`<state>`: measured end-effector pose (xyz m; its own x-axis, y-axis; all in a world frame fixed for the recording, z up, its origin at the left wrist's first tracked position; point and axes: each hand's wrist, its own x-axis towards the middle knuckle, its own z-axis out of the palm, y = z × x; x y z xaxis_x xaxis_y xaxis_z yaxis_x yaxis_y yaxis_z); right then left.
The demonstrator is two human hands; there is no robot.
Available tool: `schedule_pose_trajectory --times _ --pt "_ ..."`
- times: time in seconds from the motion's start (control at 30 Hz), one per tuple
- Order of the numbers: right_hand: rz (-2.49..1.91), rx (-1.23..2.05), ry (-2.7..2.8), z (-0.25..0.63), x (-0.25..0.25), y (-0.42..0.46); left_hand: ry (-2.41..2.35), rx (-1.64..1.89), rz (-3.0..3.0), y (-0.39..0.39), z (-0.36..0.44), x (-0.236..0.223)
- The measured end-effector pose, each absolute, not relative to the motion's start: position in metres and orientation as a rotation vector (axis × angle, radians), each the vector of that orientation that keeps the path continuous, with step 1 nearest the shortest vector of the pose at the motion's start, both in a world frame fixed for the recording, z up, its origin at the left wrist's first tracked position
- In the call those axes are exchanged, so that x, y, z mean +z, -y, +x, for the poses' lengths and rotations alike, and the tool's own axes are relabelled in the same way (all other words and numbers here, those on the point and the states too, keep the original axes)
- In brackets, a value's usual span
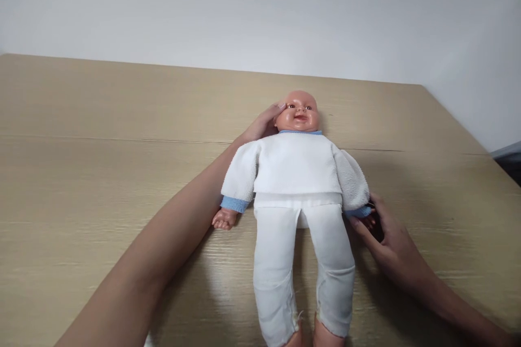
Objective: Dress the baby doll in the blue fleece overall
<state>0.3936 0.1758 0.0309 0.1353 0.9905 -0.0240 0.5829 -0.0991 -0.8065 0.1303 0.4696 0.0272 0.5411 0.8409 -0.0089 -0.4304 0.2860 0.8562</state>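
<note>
A baby doll lies face up on the wooden table, its head toward the far edge. It wears a white fleece top with blue collar and cuffs, and white trousers. My left hand cups the side of the doll's bald head, thumb near its eye; the other fingers are partly hidden behind the head. At the doll's cuff on the right side, my right hand is curled around the sleeve end and small hand, thumb in front and fingers partly behind. The doll's feet are cut off by the lower frame edge.
The wooden table has a seam running across it. Behind its far edge rises a pale wall. A dark object with a grey top edge shows beyond the table's right edge.
</note>
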Motion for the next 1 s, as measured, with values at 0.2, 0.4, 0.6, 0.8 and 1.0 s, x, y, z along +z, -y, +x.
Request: schedule_pose_trajectory --times 0.2,0.4,0.6,0.8,1.0 --pt "-1.76 0.798 1.537 0.394 0.031 -0.177 -0.519 0.846 0.95 -0.467 0.129 0.031" --pt "-1.734 0.726 1.594 0.393 0.031 -0.18 -0.515 0.841 0.968 -0.468 0.129 0.031" --pt "-1.717 0.648 1.671 0.396 0.028 -0.183 -0.473 0.876 1.009 -0.467 0.129 0.029" --pt "-1.662 0.545 1.715 0.402 0.018 -0.189 -0.591 1.108 1.052 -0.471 0.1 0.011" --pt "-1.591 0.597 1.663 0.407 0.011 -0.191 -0.718 1.075 1.095 -0.425 0.059 0.018"
